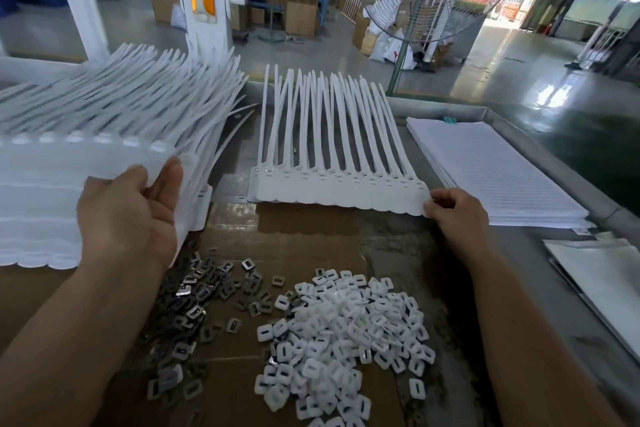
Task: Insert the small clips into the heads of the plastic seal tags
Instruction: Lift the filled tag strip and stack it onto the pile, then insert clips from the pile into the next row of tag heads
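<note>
**Q:** Head view. Why is the strip (332, 191) held as shown?

**A:** The right hand (453, 215) pinches its near right corner, fingers (446, 199) curled together on the plastic. The rest of the strip lies flat on cardboard (311, 236), to the left of those fingers. A corner hold probably lets the worker square the strip so that its row of slotted heads faces them. No head plainly carries a clip, so the task appears to be near its start.

**Q:** And the left hand (138, 215)?

**A:** Its palm is turned up and its thumb is straight, set against the right edge of the stack (69, 184). The fingertips are lost against the white plastic, so it cannot be told whether they grip the stack or merely steady it.

**Q:** Materials and shapes?

**A:**
- **Tags:** white, matt, flexible plastic. The flat scalloped heads are joined side by side, and long thin tails fan away from the fingers.
- **Clips (346, 333):** small white rounded squares, each with a dark slot. They are heaped between the forearms, nearer the worker than either hand's fingers.
- **Metal pieces (194, 302):** dark, shiny and similar in outline, scattered beside the left forearm.
- **Paper (491, 170):** a ruled sheaf just right of the right fingers.
</note>
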Motion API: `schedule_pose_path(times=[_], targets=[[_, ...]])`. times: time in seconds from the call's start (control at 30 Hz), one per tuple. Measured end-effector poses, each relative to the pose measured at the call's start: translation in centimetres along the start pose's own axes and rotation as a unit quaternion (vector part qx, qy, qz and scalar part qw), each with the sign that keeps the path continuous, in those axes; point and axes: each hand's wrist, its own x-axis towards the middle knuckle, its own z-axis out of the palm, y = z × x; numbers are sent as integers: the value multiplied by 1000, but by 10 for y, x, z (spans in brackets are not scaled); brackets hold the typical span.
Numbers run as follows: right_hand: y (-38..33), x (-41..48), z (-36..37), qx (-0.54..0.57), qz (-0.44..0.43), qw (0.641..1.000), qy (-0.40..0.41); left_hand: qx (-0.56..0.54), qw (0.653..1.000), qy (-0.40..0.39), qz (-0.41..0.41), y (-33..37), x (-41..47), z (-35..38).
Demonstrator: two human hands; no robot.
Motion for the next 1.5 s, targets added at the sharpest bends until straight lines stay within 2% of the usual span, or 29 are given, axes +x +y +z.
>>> schedule_pose_path(times=[0.07, 0.17, 0.23, 0.3, 0.4, 0.47, 0.53, 0.6, 0.67, 0.7, 0.83, 0.97, 1.03, 1.07, 1.17, 1.23, 1.37, 1.5], targets=[[1, 0, 0, -2, 0, 1000, 0, 111, 993, -38, 35, -3, 1, -2], [-1, 0, 0, -5, 2, 1000, -6, 283, 948, -67, 129, -10, -8, 1], [-2, 0, 0, -2, 4, 1000, -5, 396, 891, -91, 204, -17, -14, 1], [-6, -2, -1, 15, 8, 1000, 22, 500, 817, -117, 262, -24, -18, 0], [-17, -4, -6, 65, 6, 993, 95, 577, 730, -176, 323, -33, -23, -2], [-25, -7, -9, 122, 1, 989, 83, 590, 702, -218, 334, -37, -23, -3], [-32, -10, -8, 170, 17, 985, 19, 623, 671, -245, 319, -43, -21, -5], [-35, -12, -3, 149, 26, 987, -49, 679, 618, -263, 296, -50, -18, -8], [-35, -13, 2, 126, 39, 988, -80, 717, 575, -281, 276, -56, -16, -11], [-35, -13, 3, 153, 55, 983, -80, 725, 569, -281, 268, -57, -15, -11], [-40, -14, -2, 286, 133, 947, -56, 713, 589, -284, 253, -57, -11, -11], [-40, -13, -7, 359, 169, 912, -100, 653, 667, -241, 267, -53, -14, -9], [-38, -14, -14, 398, 167, 892, -133, 645, 672, -224, 286, -50, -14, -9], [-36, -14, -17, 386, 154, 898, -141, 643, 673, -220, 291, -49, -12, -9], [-33, -11, -26, 272, 96, 950, -120, 628, 678, -219, 311, -48, -14, -8], [-31, -8, -30, 210, 72, 970, -102, 629, 665, -245, 320, -51, -17, -7], [-18, -6, -30, 132, 74, 984, -99, 678, 595, -313, 296, -59, -17, -10], [-13, -7, -23, 81, 81, 988, -101, 696, 574, -323, 287, -58, -15, -10]])
